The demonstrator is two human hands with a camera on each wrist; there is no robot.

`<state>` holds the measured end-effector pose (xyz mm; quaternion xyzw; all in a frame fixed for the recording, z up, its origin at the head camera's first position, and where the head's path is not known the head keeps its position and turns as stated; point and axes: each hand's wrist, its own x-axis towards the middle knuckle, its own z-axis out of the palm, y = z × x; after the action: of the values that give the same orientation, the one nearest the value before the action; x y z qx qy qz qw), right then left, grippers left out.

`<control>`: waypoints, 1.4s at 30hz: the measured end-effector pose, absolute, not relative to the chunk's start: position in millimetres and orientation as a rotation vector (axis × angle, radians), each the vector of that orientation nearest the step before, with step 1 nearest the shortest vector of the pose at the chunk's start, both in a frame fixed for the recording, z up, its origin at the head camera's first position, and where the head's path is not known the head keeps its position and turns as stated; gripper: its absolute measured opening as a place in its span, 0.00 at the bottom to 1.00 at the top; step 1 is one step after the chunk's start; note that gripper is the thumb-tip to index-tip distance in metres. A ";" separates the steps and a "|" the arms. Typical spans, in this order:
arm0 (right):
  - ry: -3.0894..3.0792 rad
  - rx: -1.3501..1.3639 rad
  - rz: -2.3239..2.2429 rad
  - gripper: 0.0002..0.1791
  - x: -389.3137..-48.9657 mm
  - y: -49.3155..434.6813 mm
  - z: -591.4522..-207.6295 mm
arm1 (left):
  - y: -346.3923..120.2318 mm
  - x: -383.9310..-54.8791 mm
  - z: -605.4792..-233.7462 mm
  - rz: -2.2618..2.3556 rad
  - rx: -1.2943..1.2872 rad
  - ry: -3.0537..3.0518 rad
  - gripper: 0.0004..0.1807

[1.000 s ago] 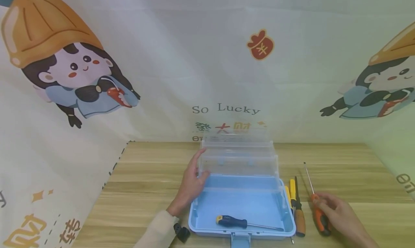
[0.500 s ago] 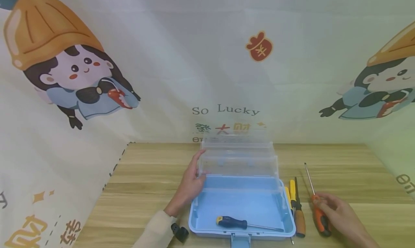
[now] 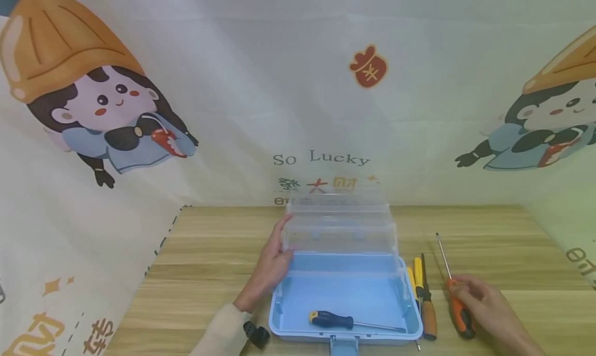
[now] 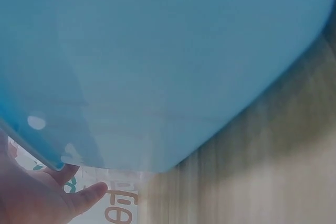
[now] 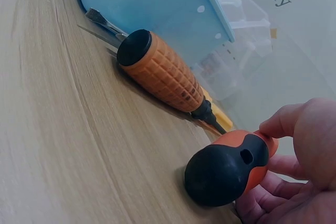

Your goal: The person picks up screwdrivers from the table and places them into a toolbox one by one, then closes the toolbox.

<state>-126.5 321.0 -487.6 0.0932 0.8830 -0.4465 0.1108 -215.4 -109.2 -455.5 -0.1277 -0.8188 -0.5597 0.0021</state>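
A light blue toolbox point(image 3: 344, 299) with raised clear trays point(image 3: 342, 237) stands open in the head view. My left hand point(image 3: 272, 260) holds its back left side, thumb near the blue rim and fingers up along the clear tray's edge. Inside lies a dark blue screwdriver point(image 3: 331, 319) with a yellow end. My right hand point(image 3: 484, 304) pinches an orange and black screwdriver point(image 3: 461, 314) by its handle, shaft pointing away from me. In the right wrist view the thumb and fingertips close on the handle's orange part point(image 5: 257, 174), near the table surface.
Between the toolbox and my right hand lie a brown-handled screwdriver point(image 3: 429, 317) and yellow-handled ones point(image 3: 418, 273). The blue latch point(image 3: 344, 344) hangs at the box's front. A black device point(image 3: 256, 335) sits at my left cuff. Printed cloth point(image 3: 242, 97) walls off the wooden table point(image 3: 205, 242).
My left thumb has drawn back slightly to the left at the tray's lower edge. The right hand and its orange screwdriver stay put; the head view has shifted a little.
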 end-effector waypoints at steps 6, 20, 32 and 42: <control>2.560 0.317 -1.335 0.39 -128.2 321.5 -487.1 | -108.3 -217.1 -456.5 -1.780 -0.362 -2.577 0.40; 2.605 0.287 -1.337 0.36 -125.1 324.1 -485.7 | -115.9 -222.0 -463.1 -1.835 -0.373 -2.523 0.42; 2.649 0.171 -1.336 0.35 -122.7 320.0 -472.5 | -120.9 -222.1 -465.9 -1.818 -0.357 -2.528 0.43; 2.604 0.167 -1.347 0.38 -126.1 308.4 -454.4 | -121.7 -221.7 -470.2 -1.806 -0.389 -2.494 0.42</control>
<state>-126.1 308.4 -454.4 0.0567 0.8820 -0.4564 0.1024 -221.7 -121.7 -470.2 -0.1253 -0.8034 -0.5818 0.0188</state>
